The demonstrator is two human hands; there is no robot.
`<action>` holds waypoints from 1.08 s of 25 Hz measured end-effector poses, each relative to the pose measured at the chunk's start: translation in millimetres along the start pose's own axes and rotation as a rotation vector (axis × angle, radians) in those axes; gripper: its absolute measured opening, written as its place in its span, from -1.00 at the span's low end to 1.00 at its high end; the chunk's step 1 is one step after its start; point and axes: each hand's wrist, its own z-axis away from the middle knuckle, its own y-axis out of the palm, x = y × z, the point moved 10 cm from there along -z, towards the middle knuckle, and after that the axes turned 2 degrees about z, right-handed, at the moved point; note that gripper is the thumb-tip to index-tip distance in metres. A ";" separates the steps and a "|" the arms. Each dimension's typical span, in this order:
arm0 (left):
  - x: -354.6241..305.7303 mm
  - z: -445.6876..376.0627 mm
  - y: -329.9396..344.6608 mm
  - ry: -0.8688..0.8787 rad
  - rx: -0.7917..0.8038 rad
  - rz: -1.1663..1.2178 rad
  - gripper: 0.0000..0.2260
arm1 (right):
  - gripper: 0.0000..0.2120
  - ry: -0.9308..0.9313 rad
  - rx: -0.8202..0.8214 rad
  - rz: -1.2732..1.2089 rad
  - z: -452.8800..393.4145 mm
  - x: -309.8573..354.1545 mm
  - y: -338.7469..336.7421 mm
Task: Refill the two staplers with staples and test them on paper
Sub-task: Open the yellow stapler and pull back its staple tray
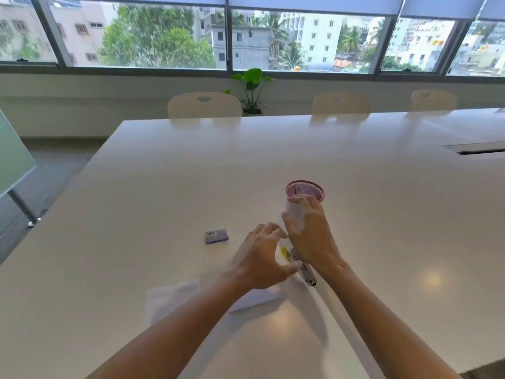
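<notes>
Surface (164,173) carries everything. Stapler (303,268) lies near front centre, between left hand (259,262) and right hand (311,236). Staple box (216,236) left of hands, apart from them. Cup (305,190) stands behind right hand, just past its fingers (296,200). Paper (175,296) lies nearest person, under left forearm, front-left of stapler. Chairs (204,105) line far edge of surface; plant (252,88) behind them, below windows (246,36).

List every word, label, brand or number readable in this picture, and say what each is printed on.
No text can be read.
Small staple box: carries a pale label with dark marks, too blurred to read.
Stapler, pink mesh cup, paper: no lettering shows.
</notes>
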 end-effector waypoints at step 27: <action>-2.5 -0.5 -8.8 -0.021 -0.100 0.121 -0.26 | -0.75 0.473 0.150 -0.338 49.1 -56.1 26.9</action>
